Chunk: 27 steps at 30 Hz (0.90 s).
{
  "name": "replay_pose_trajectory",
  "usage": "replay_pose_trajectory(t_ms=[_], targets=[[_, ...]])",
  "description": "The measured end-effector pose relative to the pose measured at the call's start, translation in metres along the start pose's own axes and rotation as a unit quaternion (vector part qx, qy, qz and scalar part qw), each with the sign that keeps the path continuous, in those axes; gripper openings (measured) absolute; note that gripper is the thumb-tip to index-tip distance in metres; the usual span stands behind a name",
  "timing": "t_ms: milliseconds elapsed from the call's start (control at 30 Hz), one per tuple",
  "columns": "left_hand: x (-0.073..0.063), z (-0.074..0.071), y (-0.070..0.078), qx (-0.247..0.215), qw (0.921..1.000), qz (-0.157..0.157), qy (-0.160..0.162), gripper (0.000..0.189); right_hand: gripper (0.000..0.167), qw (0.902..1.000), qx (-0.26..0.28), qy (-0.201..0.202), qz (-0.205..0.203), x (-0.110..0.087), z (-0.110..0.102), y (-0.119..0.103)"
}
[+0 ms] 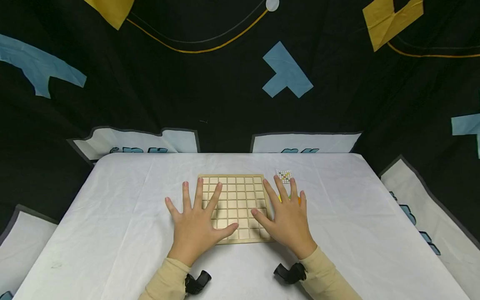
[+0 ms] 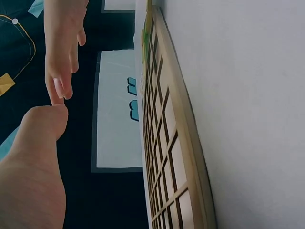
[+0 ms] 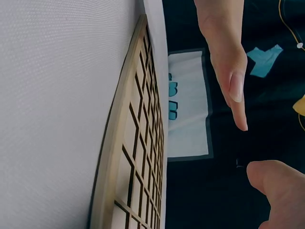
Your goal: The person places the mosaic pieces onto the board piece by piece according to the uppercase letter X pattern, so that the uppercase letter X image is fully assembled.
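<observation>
Both hands are spread flat in the air above the table, holding nothing. My left hand (image 1: 196, 227) hovers over the left side of a square wooden grid board (image 1: 237, 208), fingers straight and apart. Over the board's right edge is my right hand (image 1: 290, 221), fingers likewise spread. The board (image 3: 119, 157) lies flat, divided into rows of shallow square cells. Past the right fingers, a small printed card (image 1: 284, 176) with a coloured grid pattern lies on the cloth. Bits of yellow, green and orange show between those fingers; the hand hides most of them.
A white cloth covers the table (image 1: 112, 233). Black fabric (image 1: 225, 96) with blue and yellow shapes hangs behind it and at the sides. Each wrist wears a small black camera, such as the right camera (image 1: 290, 273) beside the sleeve.
</observation>
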State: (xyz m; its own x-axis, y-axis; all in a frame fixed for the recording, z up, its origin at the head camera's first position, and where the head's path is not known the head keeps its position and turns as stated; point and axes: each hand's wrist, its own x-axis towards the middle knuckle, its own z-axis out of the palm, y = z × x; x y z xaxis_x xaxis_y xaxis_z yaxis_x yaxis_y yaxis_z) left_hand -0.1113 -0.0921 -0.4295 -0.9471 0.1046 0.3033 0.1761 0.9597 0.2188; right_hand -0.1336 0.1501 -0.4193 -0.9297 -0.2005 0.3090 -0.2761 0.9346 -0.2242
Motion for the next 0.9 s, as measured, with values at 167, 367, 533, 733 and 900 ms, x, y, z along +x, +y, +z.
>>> replay_pose_trajectory(t_ms=[167, 367, 533, 733, 900], targets=[[-0.002, 0.001, -0.002, 0.003, 1.0, -0.005, -0.003, 0.11, 0.081, 1.0, 0.006, -0.004, 0.004, -0.002, 0.002, 0.004], [-0.005, 0.003, -0.01, 0.003, 0.9999, -0.014, -0.01, 0.117, 0.08, 0.9997, 0.017, -0.015, 0.011, -0.004, 0.002, 0.013], [-0.01, 0.006, -0.021, -0.001, 0.9996, -0.022, -0.017, 0.122, 0.075, 0.9994, 0.031, -0.009, 0.016, -0.005, 0.005, 0.028], [-0.019, 0.011, -0.031, -0.017, 0.9981, -0.038, -0.046, 0.13, 0.061, 0.9977, 0.04, -0.014, 0.053, -0.002, 0.011, 0.059], [-0.024, 0.014, -0.036, -0.027, 0.9972, -0.038, -0.058, 0.134, 0.05, 0.9937, 0.046, -0.032, 0.097, 0.007, 0.013, 0.085]])
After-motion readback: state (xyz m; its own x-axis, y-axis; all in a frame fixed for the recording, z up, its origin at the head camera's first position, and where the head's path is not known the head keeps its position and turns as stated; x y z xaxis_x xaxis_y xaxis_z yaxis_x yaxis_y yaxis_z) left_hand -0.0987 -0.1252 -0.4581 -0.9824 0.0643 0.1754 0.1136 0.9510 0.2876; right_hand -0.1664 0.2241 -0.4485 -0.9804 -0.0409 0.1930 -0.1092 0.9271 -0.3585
